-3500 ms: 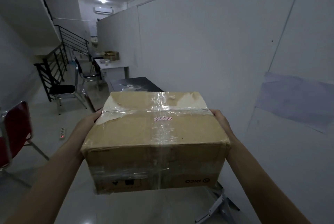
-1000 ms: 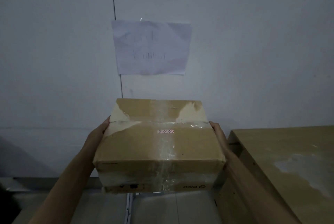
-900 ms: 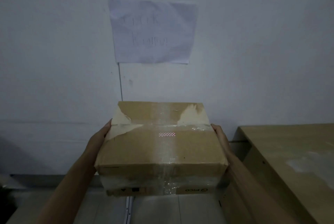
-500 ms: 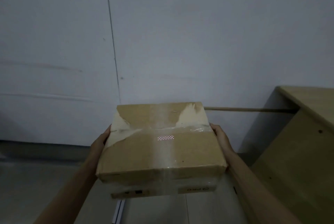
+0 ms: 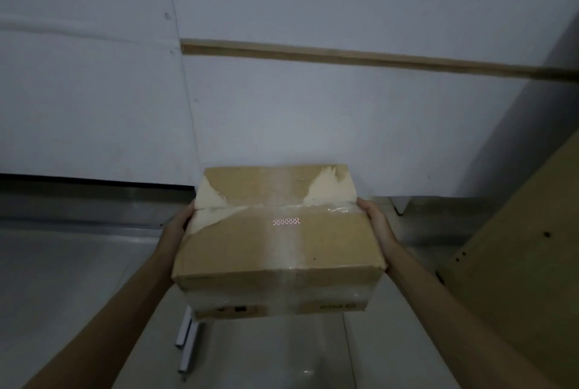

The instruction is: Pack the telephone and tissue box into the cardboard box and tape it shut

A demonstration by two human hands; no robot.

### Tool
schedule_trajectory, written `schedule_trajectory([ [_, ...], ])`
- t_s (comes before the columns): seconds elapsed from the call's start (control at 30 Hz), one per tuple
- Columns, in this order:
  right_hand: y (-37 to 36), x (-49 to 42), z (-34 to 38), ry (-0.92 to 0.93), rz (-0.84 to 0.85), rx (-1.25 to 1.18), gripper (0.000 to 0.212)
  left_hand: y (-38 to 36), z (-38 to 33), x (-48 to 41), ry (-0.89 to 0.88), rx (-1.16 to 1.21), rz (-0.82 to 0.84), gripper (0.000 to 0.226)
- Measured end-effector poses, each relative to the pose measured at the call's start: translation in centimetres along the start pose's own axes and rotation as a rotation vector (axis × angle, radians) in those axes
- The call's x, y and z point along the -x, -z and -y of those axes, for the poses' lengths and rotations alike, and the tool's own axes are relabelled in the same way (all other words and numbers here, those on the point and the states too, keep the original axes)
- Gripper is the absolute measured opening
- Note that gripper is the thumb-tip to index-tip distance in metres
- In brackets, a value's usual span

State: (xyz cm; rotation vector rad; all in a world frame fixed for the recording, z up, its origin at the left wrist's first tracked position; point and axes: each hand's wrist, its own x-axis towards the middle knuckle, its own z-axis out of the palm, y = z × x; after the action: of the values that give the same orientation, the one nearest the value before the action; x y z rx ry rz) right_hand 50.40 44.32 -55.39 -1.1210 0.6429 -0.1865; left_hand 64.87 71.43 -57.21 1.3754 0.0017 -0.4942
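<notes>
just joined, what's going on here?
A person holds a box, taped shut, between both hands: left hand on its left side, right hand on its right. It is off the floor, in front of a wall. The fingers are mostly hidden behind the box.

Dim, grainy, soft focus; edges bowed.

On the near side face of the cardboard box (image 5: 279, 250) I carry, a brand mark (image 5: 338, 307) sits upside down at the lower right. It is blurred but seems to read PICO. The black handling symbols (image 5: 232, 309) at the lower left are too small to read, and the pink dotted strip (image 5: 286, 221) on top shows no legible text.
</notes>
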Motion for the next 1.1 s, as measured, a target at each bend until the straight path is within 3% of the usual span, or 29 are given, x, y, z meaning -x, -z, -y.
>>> schedule_trajectory([
  [0.3, 4.5, -4.8, -10.8, -0.088, -0.002, -0.023, 0.045, 2.3, 8.7, -2.6, 0.108, -0.002, 0.081, 0.036],
  [0.6, 6.4, -7.2, -15.9, -0.155, -0.036, -0.117, 0.053, 3.6, 14.5, -4.3, 0.095, -0.143, 0.003, 0.042],
  [0.87, 7.9, -7.6, -18.5, -0.161, -0.028, -0.177, 0.045, 3.1, 16.7, -4.6, 0.054, -0.347, 0.011, 0.042],
  [1.03, 8.1, -7.4, -18.0, -0.16, -0.036, -0.035, 0.044, 3.5, 17.1, -5.0, 0.041, -0.383, 0.005, 0.042],
  [1.1, 8.5, -7.5, -17.1, -0.125, -0.089, 0.203, 0.035, 3.4, 16.5, -5.6, 0.075, -0.363, -0.032, 0.04],
])
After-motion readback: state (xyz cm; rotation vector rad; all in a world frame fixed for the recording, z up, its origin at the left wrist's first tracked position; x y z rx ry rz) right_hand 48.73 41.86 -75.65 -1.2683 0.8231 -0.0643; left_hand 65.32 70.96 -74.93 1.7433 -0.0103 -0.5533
